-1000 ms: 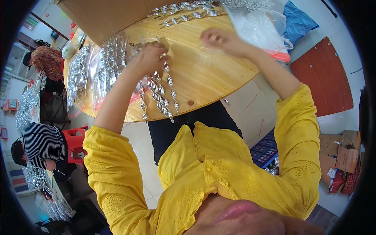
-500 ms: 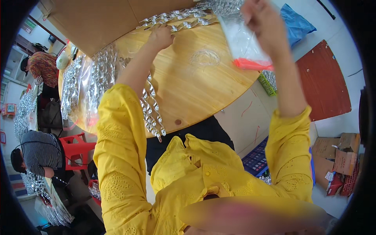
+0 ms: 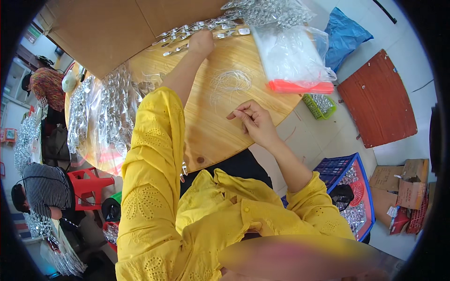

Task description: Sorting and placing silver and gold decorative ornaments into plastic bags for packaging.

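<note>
At the far side of the round wooden table (image 3: 220, 136), my left hand (image 3: 201, 43) is closed over a twisted silver strip (image 3: 232, 33), whose ends show on both sides of the hand. More silver spiral strips (image 3: 187, 29) lie just beyond it, beside the cardboard. Lower and to the right, my right hand (image 3: 257, 122) hovers above the table with thumb and forefinger pinched together. Whatever is between those fingertips is too small to make out. A loose tangle of thin pale threads (image 3: 232, 80) lies between my two hands.
Clear plastic bags (image 3: 286, 51) with a red edge lie at the table's right. Bagged silver spirals (image 3: 115, 107) cover its left side, and a cardboard sheet (image 3: 108, 28) stands behind. A blue crate (image 3: 363, 187) is at lower right. Two people sit at far left near a red stool (image 3: 89, 187).
My right hand has come down from the upper right to the table's near middle. My left hand has closed and shifted slightly right. My left sleeve now mostly covers the strips by the near edge.
</note>
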`<state>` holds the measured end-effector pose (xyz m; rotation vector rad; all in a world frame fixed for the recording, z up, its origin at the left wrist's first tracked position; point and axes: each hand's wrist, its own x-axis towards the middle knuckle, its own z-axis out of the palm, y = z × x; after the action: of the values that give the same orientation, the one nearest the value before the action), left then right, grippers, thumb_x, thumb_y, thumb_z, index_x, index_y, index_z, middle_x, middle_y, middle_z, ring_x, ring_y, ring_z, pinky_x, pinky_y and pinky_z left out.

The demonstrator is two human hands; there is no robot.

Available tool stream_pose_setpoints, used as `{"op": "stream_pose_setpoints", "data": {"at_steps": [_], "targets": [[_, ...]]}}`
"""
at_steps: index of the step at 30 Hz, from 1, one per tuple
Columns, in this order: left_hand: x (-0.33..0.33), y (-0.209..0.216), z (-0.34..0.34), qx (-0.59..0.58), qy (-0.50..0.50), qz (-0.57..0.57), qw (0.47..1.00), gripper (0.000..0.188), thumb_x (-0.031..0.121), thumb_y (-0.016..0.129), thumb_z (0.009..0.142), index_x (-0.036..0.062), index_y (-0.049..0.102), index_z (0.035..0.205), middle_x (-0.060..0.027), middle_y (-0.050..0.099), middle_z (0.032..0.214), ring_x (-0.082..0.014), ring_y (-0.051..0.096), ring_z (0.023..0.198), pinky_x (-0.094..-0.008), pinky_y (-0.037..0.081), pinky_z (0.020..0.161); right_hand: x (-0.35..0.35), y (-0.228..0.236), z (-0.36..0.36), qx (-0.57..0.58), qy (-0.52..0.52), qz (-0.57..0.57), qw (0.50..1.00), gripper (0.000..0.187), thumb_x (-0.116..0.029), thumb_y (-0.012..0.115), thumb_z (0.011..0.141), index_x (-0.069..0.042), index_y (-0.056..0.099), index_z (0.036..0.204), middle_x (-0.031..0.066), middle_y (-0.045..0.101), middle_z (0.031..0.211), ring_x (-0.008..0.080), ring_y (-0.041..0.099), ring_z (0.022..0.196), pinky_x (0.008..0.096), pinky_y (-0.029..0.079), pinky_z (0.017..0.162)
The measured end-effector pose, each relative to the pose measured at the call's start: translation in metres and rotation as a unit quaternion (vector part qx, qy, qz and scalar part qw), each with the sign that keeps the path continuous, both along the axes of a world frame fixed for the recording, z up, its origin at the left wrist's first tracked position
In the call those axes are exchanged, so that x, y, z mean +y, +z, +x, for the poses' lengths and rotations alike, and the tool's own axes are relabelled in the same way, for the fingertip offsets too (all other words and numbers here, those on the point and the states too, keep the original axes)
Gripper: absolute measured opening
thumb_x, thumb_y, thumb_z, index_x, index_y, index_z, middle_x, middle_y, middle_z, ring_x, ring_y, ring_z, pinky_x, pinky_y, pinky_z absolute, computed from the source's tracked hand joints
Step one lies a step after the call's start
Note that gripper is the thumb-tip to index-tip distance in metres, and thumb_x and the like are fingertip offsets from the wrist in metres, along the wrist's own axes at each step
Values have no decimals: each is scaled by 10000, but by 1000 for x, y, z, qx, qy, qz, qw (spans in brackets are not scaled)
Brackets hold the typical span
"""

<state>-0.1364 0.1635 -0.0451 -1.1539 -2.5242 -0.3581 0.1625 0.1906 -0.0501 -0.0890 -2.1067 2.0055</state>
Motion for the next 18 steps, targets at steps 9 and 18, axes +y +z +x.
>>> {"op": "stream_pose_setpoints", "data": {"at_steps": [9, 18], "targets": [[-51, 78, 25, 31, -18, 103, 994, 172, 144, 496, 715, 11, 599, 751, -177, 574, 812, -333, 557, 739, -392, 450, 683, 15, -2, 7, 79, -114, -64, 988, 71, -104, 481, 834, -42, 495, 867, 40, 569, 690, 29, 363, 461, 157, 283, 426], [-196, 92, 209, -412, 33, 277, 867, 206, 178, 584, 766, -16, 574, 835, -30, 570, 678, -64, 472, 558, -198, 401, 508, 5, 63, 19, 211, -211, -42, 953, 106, -125, 566, 785, -47, 578, 856, 42, 587, 854, 26, 396, 586, 150, 315, 525]]}}
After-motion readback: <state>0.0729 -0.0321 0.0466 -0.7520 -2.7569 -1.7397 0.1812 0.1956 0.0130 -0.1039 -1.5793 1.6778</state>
